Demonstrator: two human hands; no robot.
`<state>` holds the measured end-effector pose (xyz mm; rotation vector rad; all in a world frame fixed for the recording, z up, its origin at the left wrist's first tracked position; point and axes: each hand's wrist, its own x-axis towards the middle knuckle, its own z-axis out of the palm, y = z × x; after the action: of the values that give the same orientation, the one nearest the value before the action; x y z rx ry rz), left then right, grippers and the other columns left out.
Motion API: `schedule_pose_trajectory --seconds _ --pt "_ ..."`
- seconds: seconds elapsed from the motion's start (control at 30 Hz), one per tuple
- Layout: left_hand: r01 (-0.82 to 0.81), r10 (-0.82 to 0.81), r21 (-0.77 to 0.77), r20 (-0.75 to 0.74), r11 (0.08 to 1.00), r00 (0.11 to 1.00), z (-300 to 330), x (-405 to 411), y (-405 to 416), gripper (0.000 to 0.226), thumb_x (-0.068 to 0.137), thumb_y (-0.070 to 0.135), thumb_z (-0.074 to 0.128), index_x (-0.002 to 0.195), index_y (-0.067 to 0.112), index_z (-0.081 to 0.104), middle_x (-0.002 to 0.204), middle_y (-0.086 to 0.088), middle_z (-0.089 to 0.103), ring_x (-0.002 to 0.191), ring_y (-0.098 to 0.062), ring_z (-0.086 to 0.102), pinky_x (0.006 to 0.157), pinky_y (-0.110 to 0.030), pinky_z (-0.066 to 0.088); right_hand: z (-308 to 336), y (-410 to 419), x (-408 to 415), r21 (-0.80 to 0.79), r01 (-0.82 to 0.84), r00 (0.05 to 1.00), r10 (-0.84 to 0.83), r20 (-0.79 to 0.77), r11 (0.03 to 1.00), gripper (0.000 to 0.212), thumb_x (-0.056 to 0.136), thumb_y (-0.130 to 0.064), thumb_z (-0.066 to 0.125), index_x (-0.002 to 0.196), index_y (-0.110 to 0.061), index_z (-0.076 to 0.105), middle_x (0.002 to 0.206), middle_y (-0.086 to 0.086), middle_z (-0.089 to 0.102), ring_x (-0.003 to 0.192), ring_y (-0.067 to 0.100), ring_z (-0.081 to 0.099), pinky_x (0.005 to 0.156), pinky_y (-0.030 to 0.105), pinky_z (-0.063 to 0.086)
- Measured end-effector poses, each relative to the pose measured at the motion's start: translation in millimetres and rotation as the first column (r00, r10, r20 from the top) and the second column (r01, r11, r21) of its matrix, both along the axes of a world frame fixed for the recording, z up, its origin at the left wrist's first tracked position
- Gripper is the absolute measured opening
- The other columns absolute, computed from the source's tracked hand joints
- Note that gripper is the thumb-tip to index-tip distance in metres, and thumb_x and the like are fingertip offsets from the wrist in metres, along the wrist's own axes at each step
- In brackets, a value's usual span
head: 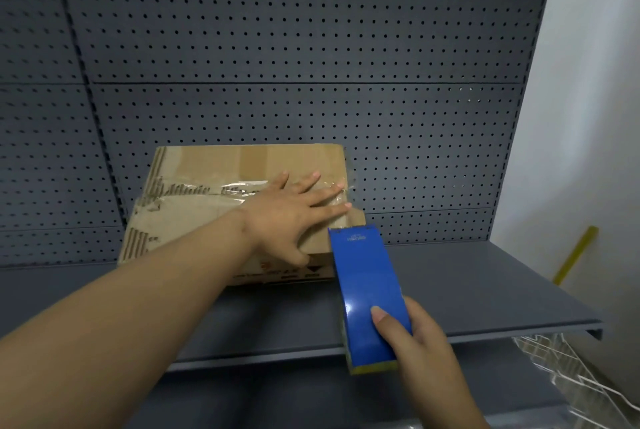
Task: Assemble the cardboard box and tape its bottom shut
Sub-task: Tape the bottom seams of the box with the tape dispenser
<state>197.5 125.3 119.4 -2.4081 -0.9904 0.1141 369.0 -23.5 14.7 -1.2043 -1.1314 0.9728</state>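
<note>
A brown cardboard box (pixel 207 168) stands on the grey shelf (pixel 485 290) with its flaps folded flat on top. A strip of clear tape (pixel 194 194) runs along the seam from left to right. My left hand (pixel 291 210) lies flat on the box top, fingers spread, pressing the tape near the right edge. My right hand (pixel 415 342) grips a blue tape dispenser (pixel 367 293) just off the box's right front corner, its toothed end pointing at the box.
A grey pegboard wall (pixel 311 47) rises behind the box. A white wall (pixel 588 116) is to the right, with a yellow strip (pixel 576 253) leaning there. White wire racks (pixel 571 373) sit below the shelf's right end.
</note>
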Motion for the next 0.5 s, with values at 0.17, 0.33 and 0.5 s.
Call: schedule_pose_trajectory --seconds 0.17,0.33,0.5 --pt "0.002 0.001 -0.093 0.033 0.996 0.999 13 1 10 0.083 0.082 0.052 0.053 0.145 0.044 0.000 0.156 0.015 -0.009 0.145 -0.025 -0.004 0.115 -0.051 0.012 30 9 6 0.027 -0.052 0.994 0.054 -0.100 0.998 0.012 0.087 -0.023 0.059 0.083 -0.019 0.070 0.082 0.001 0.075 0.079 0.016 0.069 0.079 0.037 0.050" --pt "-0.014 0.024 -0.138 0.068 0.990 0.997 15 1 21 0.073 0.088 0.057 0.041 0.137 0.050 -0.013 0.148 0.022 -0.018 0.144 -0.022 -0.010 0.114 -0.049 0.003 47 16 14 0.036 -0.103 0.964 0.108 -0.243 0.994 0.018 0.090 -0.018 0.052 0.086 -0.015 0.070 0.076 0.000 0.075 0.065 0.010 0.068 0.065 0.030 0.051" --pt "-0.069 0.096 -0.215 0.118 0.974 0.988 8 12 31 0.068 0.087 0.063 0.035 0.133 0.058 -0.014 0.153 0.019 -0.013 0.144 -0.023 -0.009 0.114 -0.054 0.005 47 29 16 -0.023 -0.158 0.951 0.146 -0.274 0.987 0.026 0.090 -0.026 0.050 0.097 -0.009 0.070 0.090 0.009 0.076 0.077 0.018 0.069 0.073 0.033 0.051"
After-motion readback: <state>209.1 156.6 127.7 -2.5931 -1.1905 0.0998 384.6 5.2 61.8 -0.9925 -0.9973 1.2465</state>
